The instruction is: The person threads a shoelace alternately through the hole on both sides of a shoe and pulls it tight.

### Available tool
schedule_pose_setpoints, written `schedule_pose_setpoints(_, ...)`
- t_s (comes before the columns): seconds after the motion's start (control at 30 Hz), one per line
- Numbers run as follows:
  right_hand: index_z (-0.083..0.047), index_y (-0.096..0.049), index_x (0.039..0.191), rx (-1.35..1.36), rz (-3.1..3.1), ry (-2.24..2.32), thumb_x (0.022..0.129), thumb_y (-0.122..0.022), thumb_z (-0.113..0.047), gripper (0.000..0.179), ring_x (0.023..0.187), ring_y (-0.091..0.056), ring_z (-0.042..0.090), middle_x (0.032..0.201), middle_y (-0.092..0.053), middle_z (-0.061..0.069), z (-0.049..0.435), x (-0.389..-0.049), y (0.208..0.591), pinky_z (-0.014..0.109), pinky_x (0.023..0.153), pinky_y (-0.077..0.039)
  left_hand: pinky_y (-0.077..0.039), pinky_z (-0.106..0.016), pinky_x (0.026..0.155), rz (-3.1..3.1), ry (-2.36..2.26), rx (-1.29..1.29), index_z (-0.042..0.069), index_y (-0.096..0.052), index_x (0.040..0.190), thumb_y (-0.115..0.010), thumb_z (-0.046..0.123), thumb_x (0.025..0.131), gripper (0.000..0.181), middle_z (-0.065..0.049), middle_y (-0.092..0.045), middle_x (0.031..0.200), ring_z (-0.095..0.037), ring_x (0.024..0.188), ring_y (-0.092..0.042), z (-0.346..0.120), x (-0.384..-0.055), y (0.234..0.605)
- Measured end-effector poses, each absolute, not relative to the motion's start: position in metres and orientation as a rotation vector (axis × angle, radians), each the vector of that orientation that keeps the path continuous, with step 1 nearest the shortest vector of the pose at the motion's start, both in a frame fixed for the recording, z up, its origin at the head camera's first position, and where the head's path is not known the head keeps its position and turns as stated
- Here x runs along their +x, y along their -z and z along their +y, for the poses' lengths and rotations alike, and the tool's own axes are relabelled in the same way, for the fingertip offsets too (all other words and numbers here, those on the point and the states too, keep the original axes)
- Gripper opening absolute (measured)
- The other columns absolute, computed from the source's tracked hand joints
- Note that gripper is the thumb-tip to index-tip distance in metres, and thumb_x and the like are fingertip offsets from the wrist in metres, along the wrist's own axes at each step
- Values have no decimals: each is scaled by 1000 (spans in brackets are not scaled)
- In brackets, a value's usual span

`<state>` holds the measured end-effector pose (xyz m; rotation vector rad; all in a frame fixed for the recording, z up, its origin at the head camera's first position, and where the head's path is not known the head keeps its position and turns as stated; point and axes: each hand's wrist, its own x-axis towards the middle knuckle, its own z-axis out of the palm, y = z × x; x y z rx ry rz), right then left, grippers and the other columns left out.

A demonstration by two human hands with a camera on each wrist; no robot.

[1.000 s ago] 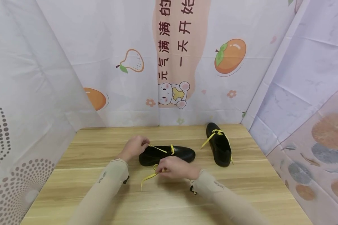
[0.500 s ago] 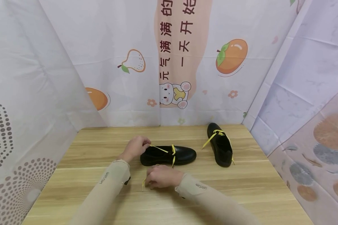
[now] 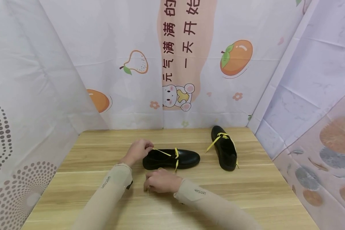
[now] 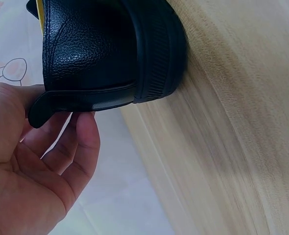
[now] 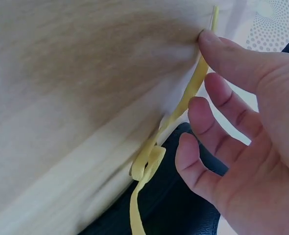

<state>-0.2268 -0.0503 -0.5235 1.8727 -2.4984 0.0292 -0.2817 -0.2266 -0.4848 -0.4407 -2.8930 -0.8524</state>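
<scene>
A black leather shoe (image 3: 187, 158) with a yellow shoelace (image 3: 176, 153) lies sideways on the wooden table, toe to the right. At its heel, my left hand (image 3: 136, 150) pinches one lace end, stretched taut over the shoe opening. In the left wrist view the heel tab (image 4: 90, 99) of the shoe hides the fingertips of that hand. In front of the shoe, low over the table, my right hand (image 3: 163, 181) pinches the other lace end between thumb and finger. The right wrist view shows this lace (image 5: 183, 100) with a small loose loop, running back toward the shoe.
A second black shoe (image 3: 227, 161) with a tied yellow lace (image 3: 222, 135) stands at the back right of the table (image 3: 247, 198). Printed white curtains (image 3: 109, 76) rise behind the table and along both sides.
My right hand has moved left and toward the front edge, drawing its lace end away from the shoe. My left hand has stayed at the heel with its lace end.
</scene>
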Motion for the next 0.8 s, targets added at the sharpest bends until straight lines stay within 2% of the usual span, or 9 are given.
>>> schedule_pose_setpoints(0.13,-35,-79,96,1859,-2480,-8,91,-77,-28,9,83,-58,-2,94,-61,-17,-50,-226,526,14,64,-44,-54,-44,85,-2921,895,-402,4,-77,108,-65,10,100,15,-7,-74,104,-25,96,-68,-227,-282,486)
schedule_pose_setpoints(0.33,-33,-77,98,1868,-2492,-28,94,-75,-29,7,88,-53,3,96,-61,-18,-44,-227,526,16,74,-43,-54,-44,87,-2933,924,-381,4,-77,109,-64,10,101,17,-7,-74,106,-25,99,-68,-227,-283,486)
schedule_pose_setpoints(0.53,-22,-75,98,1994,-2560,-305,98,-71,-21,5,82,-53,-7,91,-67,-19,-32,-235,517,10,80,-37,-55,-43,86,-2922,925,-413,3,-77,108,-64,8,100,15,-6,-74,104,-24,98,-69,-228,-283,486)
schedule_pose_setpoints(0.67,-14,-76,104,2018,-2654,-531,98,-69,-13,10,81,-55,-11,95,-71,-14,-15,-243,498,7,76,-43,-55,-43,87,-2913,908,-418,2,-77,107,-65,7,99,15,-6,-74,103,-24,98,-69,-227,-283,486)
schedule_pose_setpoints(0.8,-9,-77,113,1976,-2721,-772,98,-68,-10,17,88,-62,-8,105,-73,-8,7,-253,475,12,77,-49,-54,-44,87,-2911,853,-427,3,-77,106,-65,6,99,14,-7,-75,104,-25,98,-69,-225,-281,485)
